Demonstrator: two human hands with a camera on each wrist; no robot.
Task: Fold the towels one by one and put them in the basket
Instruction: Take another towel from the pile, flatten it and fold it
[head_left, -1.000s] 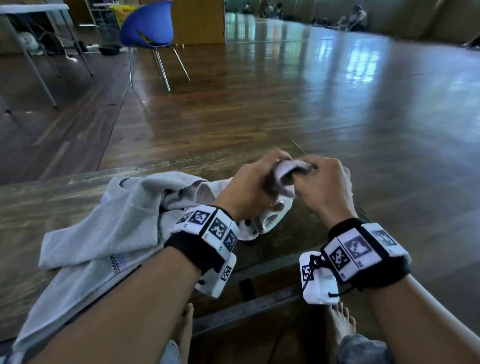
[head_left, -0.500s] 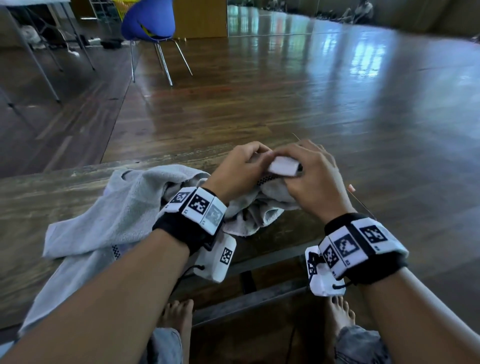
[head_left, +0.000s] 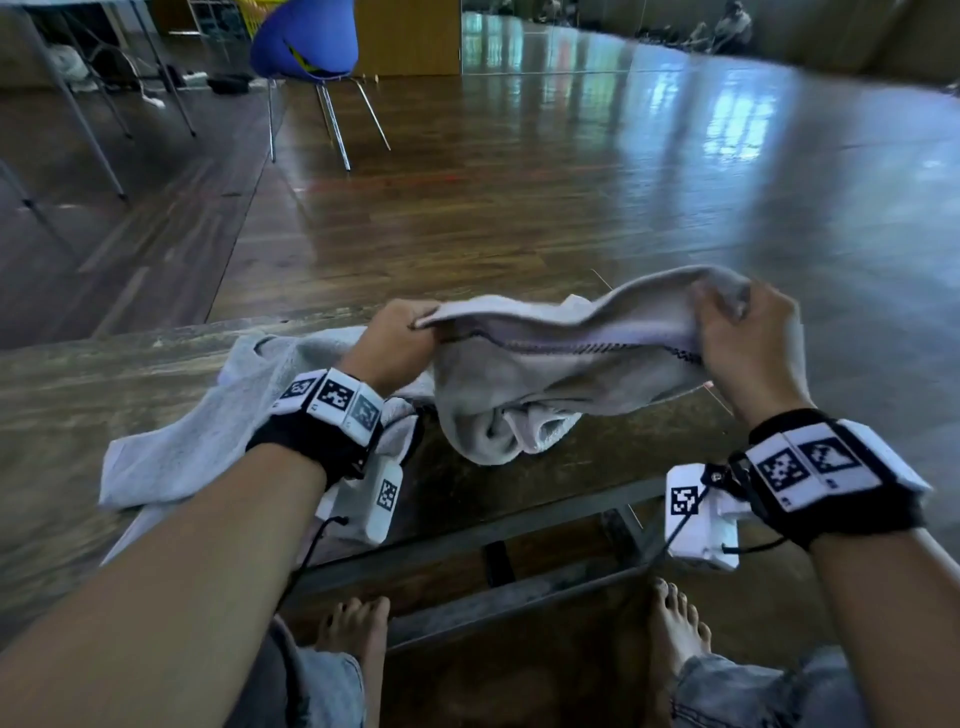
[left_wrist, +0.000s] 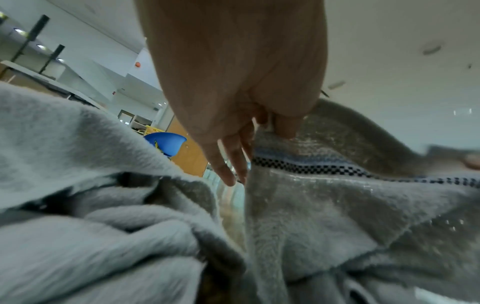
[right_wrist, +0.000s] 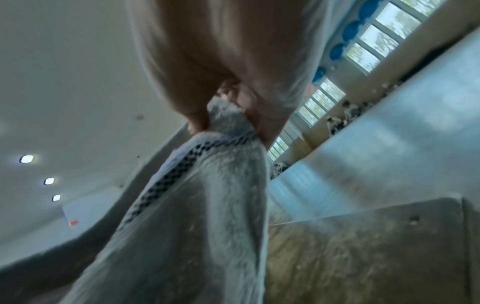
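A grey towel (head_left: 545, 374) with a black checkered stripe hangs stretched between my hands above the wooden table (head_left: 78, 395). My left hand (head_left: 395, 338) pinches its left corner and my right hand (head_left: 743, 332) grips the right corner. Its lower part sags in a bunch onto the table. In the left wrist view thumb and forefinger pinch the towel (left_wrist: 324, 205) edge by the stripe. In the right wrist view the towel (right_wrist: 207, 205) drops from my fist. A second grey towel (head_left: 208, 431) lies crumpled on the table under my left forearm. No basket is in view.
The table's near edge and its metal frame (head_left: 467, 561) run above my bare feet (head_left: 358, 634). Beyond the table lies glossy wooden floor. A blue chair (head_left: 304, 47) stands far left, next to a white table's legs (head_left: 83, 119). People sit at the far wall.
My hands were close together on one bunched corner; they have drawn apart, the right hand moving right, and the towel's edge now spans between them, lifted off the table.
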